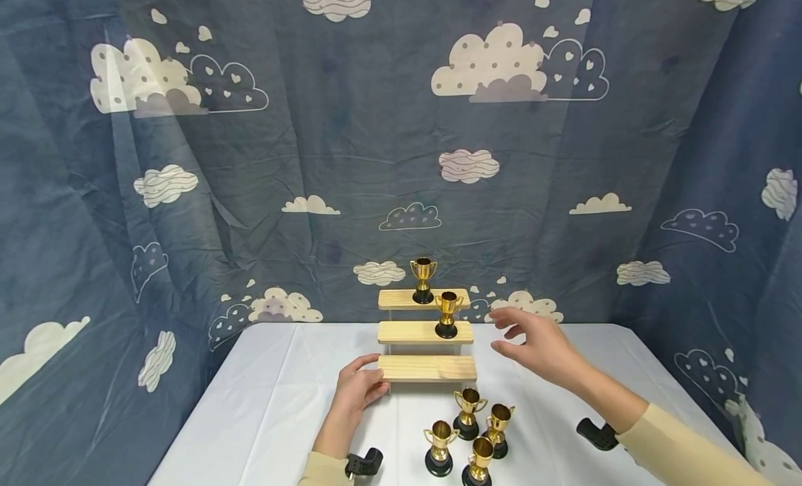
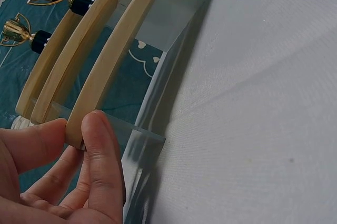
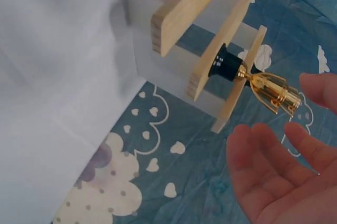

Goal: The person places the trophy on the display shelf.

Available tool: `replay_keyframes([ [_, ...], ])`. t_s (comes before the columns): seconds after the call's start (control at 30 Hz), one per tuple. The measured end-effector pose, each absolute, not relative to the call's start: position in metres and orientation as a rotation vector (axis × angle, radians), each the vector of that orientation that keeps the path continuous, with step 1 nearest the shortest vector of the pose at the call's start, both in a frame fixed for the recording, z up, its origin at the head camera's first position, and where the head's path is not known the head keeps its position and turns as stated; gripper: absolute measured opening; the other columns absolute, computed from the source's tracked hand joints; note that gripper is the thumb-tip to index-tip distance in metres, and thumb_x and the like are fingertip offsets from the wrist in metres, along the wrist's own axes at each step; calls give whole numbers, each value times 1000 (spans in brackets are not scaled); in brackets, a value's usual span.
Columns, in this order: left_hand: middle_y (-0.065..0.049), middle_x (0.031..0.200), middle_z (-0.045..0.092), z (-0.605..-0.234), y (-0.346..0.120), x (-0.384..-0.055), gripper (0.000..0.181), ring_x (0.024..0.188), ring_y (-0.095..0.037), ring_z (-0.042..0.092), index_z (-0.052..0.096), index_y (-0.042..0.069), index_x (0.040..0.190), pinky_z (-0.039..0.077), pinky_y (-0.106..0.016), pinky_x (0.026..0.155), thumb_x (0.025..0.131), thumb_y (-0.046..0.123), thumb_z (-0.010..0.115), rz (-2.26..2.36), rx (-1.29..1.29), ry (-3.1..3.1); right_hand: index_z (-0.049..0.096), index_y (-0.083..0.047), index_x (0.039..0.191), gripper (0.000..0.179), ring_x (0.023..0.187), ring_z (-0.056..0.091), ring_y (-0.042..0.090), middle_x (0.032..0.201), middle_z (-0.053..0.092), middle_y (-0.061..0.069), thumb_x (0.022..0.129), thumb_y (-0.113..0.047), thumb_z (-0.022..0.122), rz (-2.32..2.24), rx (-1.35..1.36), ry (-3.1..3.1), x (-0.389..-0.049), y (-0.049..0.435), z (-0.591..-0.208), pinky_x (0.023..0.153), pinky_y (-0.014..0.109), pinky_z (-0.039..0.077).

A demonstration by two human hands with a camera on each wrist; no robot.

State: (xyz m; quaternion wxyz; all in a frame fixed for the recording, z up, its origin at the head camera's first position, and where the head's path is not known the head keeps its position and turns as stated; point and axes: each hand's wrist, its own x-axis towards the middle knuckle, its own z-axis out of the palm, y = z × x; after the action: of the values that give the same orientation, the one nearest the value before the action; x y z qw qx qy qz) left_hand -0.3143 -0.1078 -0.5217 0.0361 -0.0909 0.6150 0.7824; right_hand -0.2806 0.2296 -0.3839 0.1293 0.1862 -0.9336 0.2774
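A three-tier display stand with wooden boards and clear side panels stands on the white table. My left hand (image 1: pixel 354 394) pinches the left end of its lowest board (image 1: pixel 427 368) between thumb and fingers, as the left wrist view shows up close. One small gold trophy cup (image 1: pixel 447 306) with a black base is upright toward the right of the middle board (image 1: pixel 407 332). Another trophy (image 1: pixel 423 271) stands on the top board (image 1: pixel 395 300). Just right of the middle trophy is my right hand (image 1: pixel 532 341), its fingers spread and holding nothing. In the right wrist view a gap separates those fingers from the cup (image 3: pixel 274 93).
Several more gold trophies (image 1: pixel 441 441) stand grouped on the white table (image 1: pixel 263 409) in front of the stand, toward its right. Behind the table hangs a dark blue cloth (image 1: pixel 351 152) with cloud prints. A black wrist device (image 1: pixel 365 463) sits on the left wrist.
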Motion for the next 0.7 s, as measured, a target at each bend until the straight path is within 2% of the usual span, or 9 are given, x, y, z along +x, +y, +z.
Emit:
replay_keyframes([
  [0.33, -16, 90, 67, -522, -109, -315, 46, 69, -18, 68, 61, 2, 134, 61, -29, 68, 89, -3, 67, 2402, -264, 1889, 65, -19, 128, 45, 96, 67, 21, 109, 69, -4, 87, -25, 80, 877, 560, -2720, -264, 228, -398, 76, 36, 58],
  [0.7, -15, 90, 67, -525, -108, -316, 47, 70, -18, 68, 59, 1, 136, 61, -30, 69, 89, -3, 67, 2400, -271, 1892, 66, -24, 125, 43, 95, 66, 16, 109, 68, -10, 86, -35, 80, 975, 533, -2790, -247, 231, -412, 73, 31, 57],
])
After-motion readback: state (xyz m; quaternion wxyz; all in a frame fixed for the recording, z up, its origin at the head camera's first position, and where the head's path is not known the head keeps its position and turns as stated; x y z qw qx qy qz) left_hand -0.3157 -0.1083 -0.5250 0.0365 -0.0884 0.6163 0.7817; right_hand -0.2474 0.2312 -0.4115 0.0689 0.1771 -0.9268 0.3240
